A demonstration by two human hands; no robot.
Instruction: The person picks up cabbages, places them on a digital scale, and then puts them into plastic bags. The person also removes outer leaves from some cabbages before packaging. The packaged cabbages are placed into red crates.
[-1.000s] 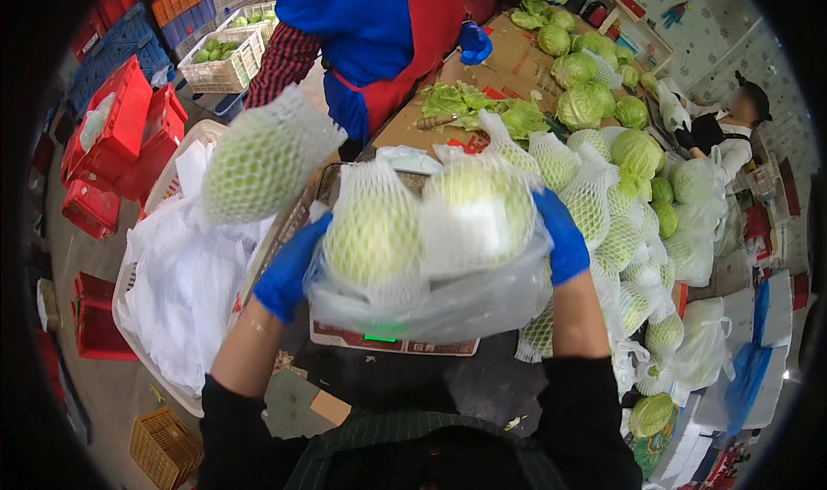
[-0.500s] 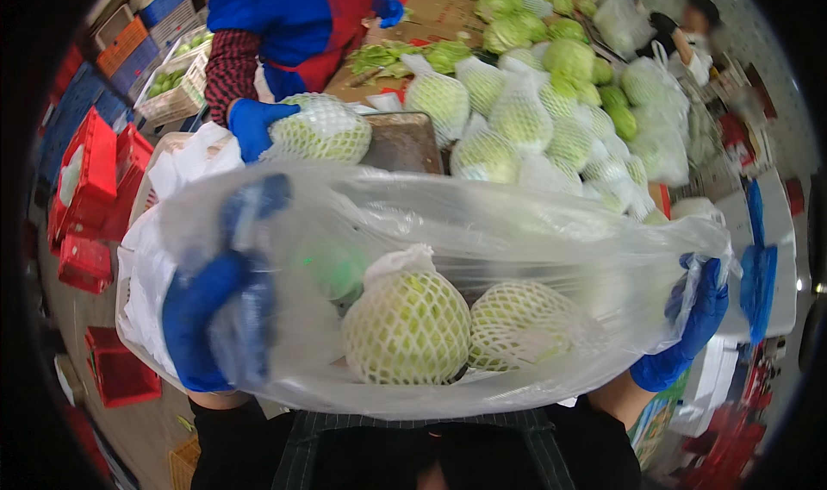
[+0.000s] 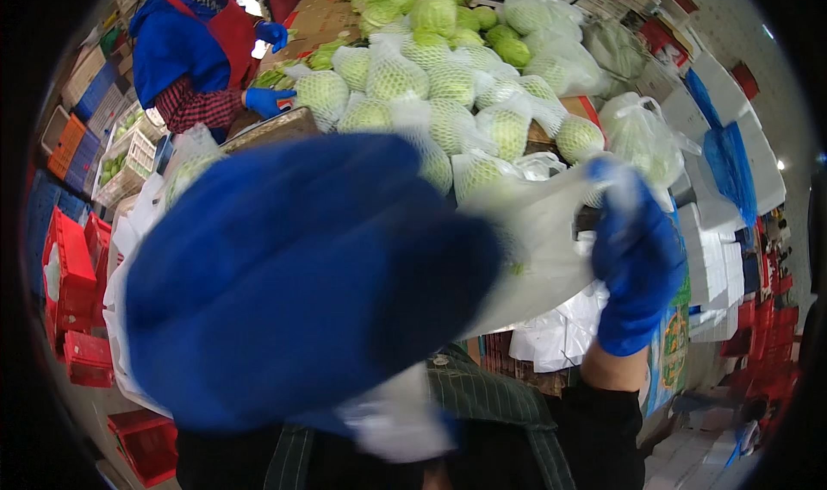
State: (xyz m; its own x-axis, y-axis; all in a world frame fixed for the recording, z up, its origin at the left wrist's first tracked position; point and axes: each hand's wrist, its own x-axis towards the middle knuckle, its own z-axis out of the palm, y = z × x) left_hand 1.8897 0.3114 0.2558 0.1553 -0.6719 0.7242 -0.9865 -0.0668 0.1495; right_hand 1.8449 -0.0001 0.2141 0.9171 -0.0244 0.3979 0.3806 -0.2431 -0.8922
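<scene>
— What does each hand have?

— The right hand [image 3: 636, 270], in a blue glove, sits at four o'clock with its grip closed on the edge of a clear plastic bag [image 3: 538, 249], which stretches from it toward the centre. The left hand [image 3: 301, 283], also blue-gloved, is a big blur right against the lens; whether its grip is closed or wide I cannot tell.

— Where are the packed goods?

— At twelve o'clock, netted cabbages [image 3: 448, 85] in white mesh sleeves are heaped on the counter [image 3: 310, 24], with loose green cabbages [image 3: 435, 12] behind them. A knotted clear bag of cabbages [image 3: 642, 137] stands at two o'clock.

— Anyone else?

— A person in a blue top and red apron [image 3: 194, 46] at eleven o'clock, one gloved hand [image 3: 265, 102] touching a netted cabbage. Red crates [image 3: 73, 274] are stacked at nine o'clock, white foam boxes [image 3: 715, 266] at three.
</scene>
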